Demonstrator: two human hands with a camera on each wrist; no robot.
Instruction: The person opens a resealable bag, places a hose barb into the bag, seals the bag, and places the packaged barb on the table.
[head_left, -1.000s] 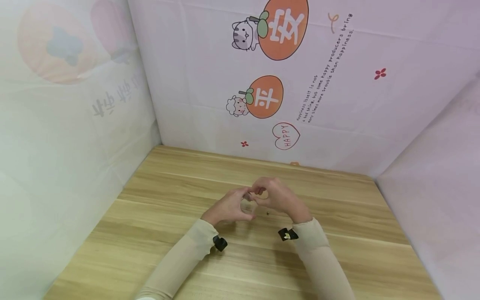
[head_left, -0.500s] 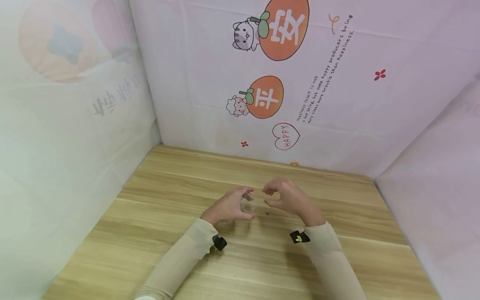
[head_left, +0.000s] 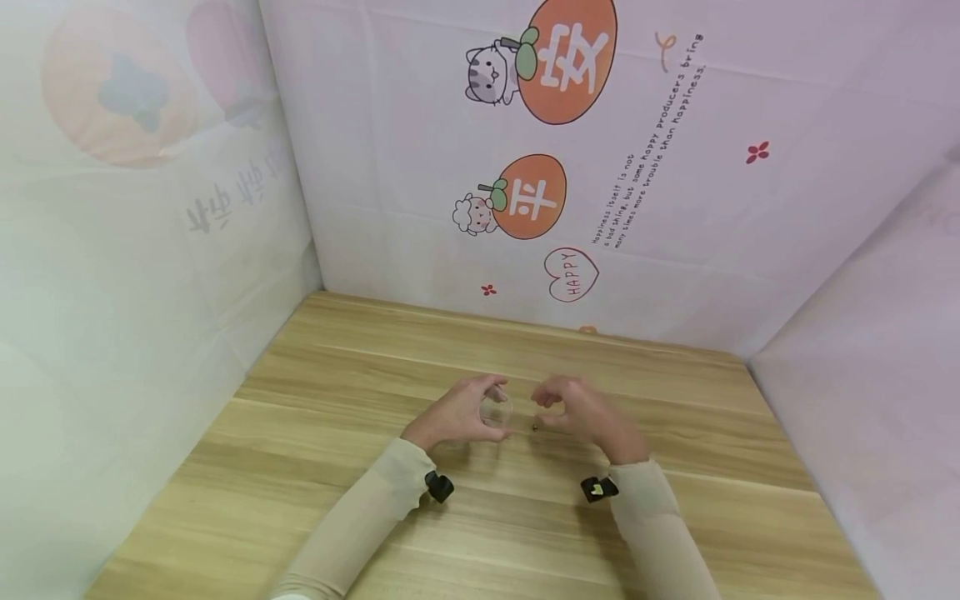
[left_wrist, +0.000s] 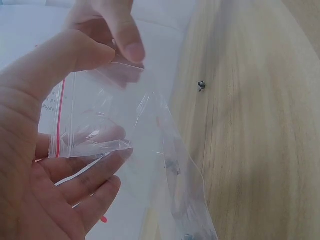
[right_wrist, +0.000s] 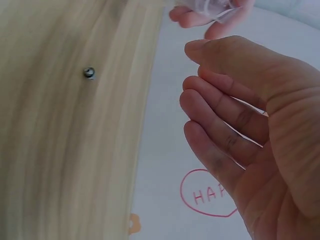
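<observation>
My left hand (head_left: 456, 412) holds a clear zip-lock bag (left_wrist: 100, 115) between thumb and fingers, its red seal line showing in the left wrist view. The bag's mouth gapes, and tiny bits lie low in the plastic, too small to make out. Facing it across a short gap, my right hand (head_left: 587, 417) has bent, relaxed fingers (right_wrist: 215, 110) and nothing between them. Beneath and close to that hand, a tiny dark, shiny metal piece (right_wrist: 89, 73) lies on the wooden tabletop (head_left: 420, 533); its kind cannot be made out.
White printed sheets stand around the table: a back wall (head_left: 405, 167), a left wall (head_left: 150, 317) and a right wall (head_left: 885, 350). Each wrist carries a small black camera mount, the left mount (head_left: 439, 486) and the right mount (head_left: 598, 489).
My right hand has drawn away from the bag to the right, then dropped slightly toward the small metal piece. My left hand stays in place with the bag.
</observation>
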